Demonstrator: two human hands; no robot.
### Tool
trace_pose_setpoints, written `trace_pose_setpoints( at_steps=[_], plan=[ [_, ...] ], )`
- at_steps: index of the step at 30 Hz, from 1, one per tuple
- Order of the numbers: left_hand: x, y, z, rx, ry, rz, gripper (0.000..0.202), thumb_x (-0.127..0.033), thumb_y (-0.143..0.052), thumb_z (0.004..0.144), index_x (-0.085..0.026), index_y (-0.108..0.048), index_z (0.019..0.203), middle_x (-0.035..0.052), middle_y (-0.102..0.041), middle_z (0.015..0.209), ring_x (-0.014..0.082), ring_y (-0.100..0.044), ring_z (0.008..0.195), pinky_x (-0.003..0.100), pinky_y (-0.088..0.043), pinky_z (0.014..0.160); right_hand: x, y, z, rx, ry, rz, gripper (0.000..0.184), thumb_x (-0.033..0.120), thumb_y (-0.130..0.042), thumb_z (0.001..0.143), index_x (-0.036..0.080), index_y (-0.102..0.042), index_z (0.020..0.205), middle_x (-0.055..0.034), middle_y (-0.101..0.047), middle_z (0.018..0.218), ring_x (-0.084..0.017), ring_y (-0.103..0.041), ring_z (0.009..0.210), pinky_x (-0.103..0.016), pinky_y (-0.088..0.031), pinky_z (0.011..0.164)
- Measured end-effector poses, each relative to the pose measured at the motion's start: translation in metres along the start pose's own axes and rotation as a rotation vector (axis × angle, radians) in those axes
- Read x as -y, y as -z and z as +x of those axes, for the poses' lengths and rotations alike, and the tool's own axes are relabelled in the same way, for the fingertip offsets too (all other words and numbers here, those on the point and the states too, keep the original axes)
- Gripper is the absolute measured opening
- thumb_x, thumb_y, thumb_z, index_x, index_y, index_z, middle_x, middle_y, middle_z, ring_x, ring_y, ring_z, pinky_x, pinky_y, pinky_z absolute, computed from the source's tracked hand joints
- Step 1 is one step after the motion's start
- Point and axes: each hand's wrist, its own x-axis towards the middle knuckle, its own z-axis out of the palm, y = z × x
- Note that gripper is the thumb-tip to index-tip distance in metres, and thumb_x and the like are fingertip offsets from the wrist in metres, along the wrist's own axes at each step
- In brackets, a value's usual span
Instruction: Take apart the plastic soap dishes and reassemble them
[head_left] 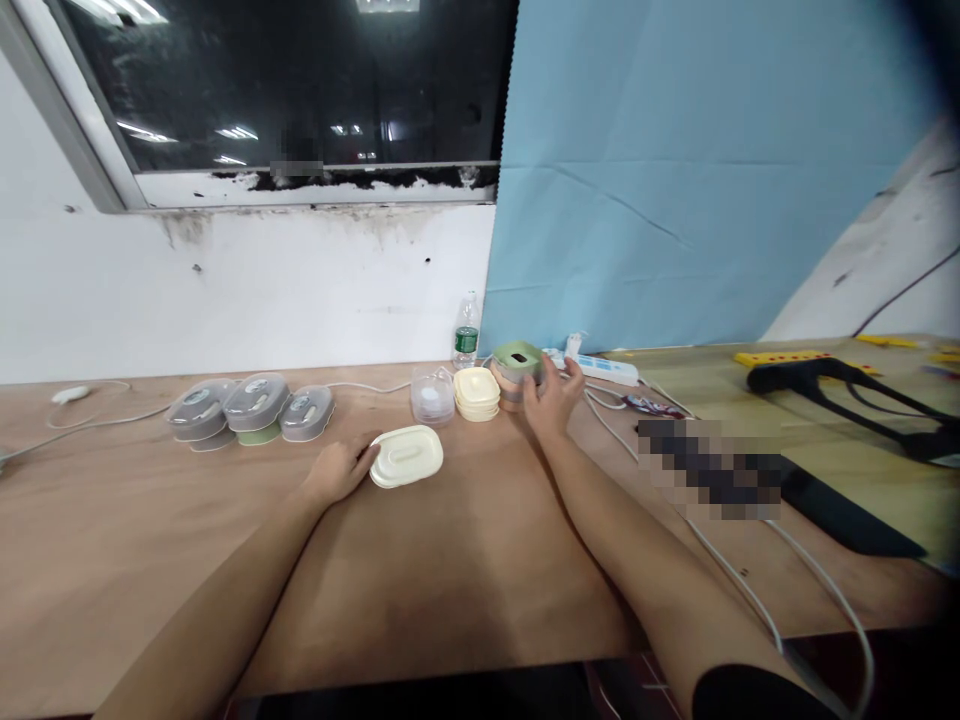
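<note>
A broad table with a smooth brown covering (450,590) spans the view, and on it stands a short stack of pale-yellow, rounded-square plastic pieces (477,397). Behind that yellow stack rises a white, stained wall (330,290), with a smooth light-blue sheet (675,170) hanging to the right of the stack and a wide, dark-paned window (315,90) above and to its left. Well to the right of the stack, a black angular frame (795,376) lies on the table.

The right hand (553,398) is just right of the yellow stack, its fingers apart and touching a green-topped, rounded plastic stack with pinkish-tan lower layers (510,374), which sits directly beside the yellow one; I cannot tell whether the hand is gripping. The left hand (341,470) is left of the yellow stack and nearer the person, its thumb and fingers closed on the left end of a cream, rounded-rectangular plastic piece (407,457). That cream piece is in front of the yellow stack and to its left.

Well left of the yellow stack stands a row of grey-lidded rounded plastic containers (257,405), one with a green container under it. Behind and right of the stack is a white power strip (606,371); just behind it, a clear plastic bottle with a green label (466,340); immediately left, a clear rounded-square plastic container (433,398).
</note>
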Motion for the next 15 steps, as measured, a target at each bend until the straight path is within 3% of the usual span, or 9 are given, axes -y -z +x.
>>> trace_pose_setpoints(
  at_steps=[5,15],
  plan=[
    [0.0014,0.0002,0.0007,0.012,0.0,-0.007,0.048,-0.048,-0.028,0.096,-0.026,-0.057,0.128,0.0036,-0.067,0.119,0.0236,-0.065,0.104,0.034,-0.049,0.089,0.0001,-0.004,-0.0032,0.088,0.028,-0.024,0.052,0.043,-0.052,0.085,0.023,-0.051,0.133,-0.0153,-0.024,0.147,-0.034,-0.03,0.133,-0.053,-0.03,0.104],
    [0.0038,-0.0018,0.0012,0.021,-0.001,-0.008,0.048,-0.049,-0.031,0.096,-0.023,-0.06,0.123,0.006,-0.071,0.108,0.0227,-0.066,0.093,0.033,-0.05,0.081,0.0015,-0.0076,-0.0079,0.118,0.009,0.026,0.034,0.037,-0.048,0.088,0.018,-0.06,0.113,-0.0171,-0.044,0.137,-0.03,-0.039,0.127,-0.05,-0.033,0.102]
  ],
)
